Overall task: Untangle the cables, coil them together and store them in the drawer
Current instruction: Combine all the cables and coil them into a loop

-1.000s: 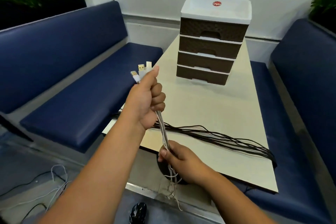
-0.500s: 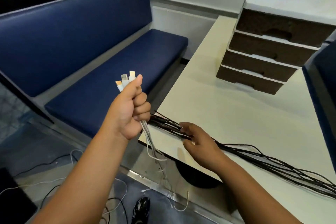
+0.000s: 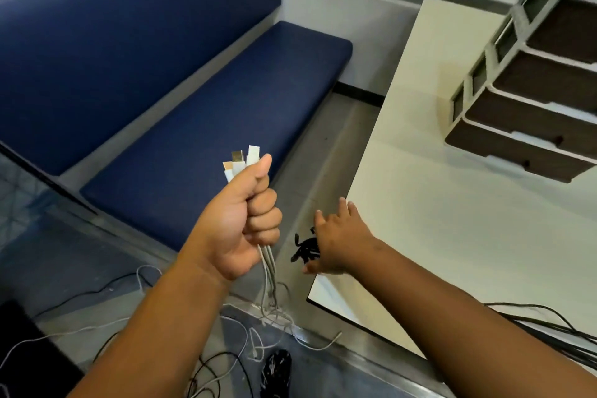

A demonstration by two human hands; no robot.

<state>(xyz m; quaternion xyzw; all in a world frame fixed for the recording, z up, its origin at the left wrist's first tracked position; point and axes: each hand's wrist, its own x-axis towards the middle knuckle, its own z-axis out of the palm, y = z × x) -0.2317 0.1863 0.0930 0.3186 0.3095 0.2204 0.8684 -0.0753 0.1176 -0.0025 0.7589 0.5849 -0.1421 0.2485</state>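
Centrally, left hand [image 3: 240,223] raised in a closed fist, thumb laid along the top, gripping a bundle of white cables [image 3: 268,271]. Three plug ends [image 3: 240,160] protruding above the fist, side by side, one with a metal tip. Below the fist, white cords hanging straight down to the floor [image 3: 48,255] and spreading there in loose loops, mixed with thin dark cords.

Right hand [image 3: 337,244] reaching forward at the near left corner of the table [image 3: 452,220], fingers extended and slightly spread, palm turned down. Black cable ends [image 3: 305,249] bunched just under and left of this hand, at the table edge; contact with the hand likely, though whether any finger curls round them cannot be told. More black cable [image 3: 555,325] lying on the table at lower right, running out of view past the right forearm.

Upper right: drawer unit [image 3: 529,113] on the table, brown drawer fronts in a pale frame, all drawers pushed in, blurred. Well apart from both hands.

Left and rear: blue padded bench [image 3: 200,113] with blue backrest, beside the table. Dark shoe [image 3: 276,368] at the bottom edge, among the floor cords.
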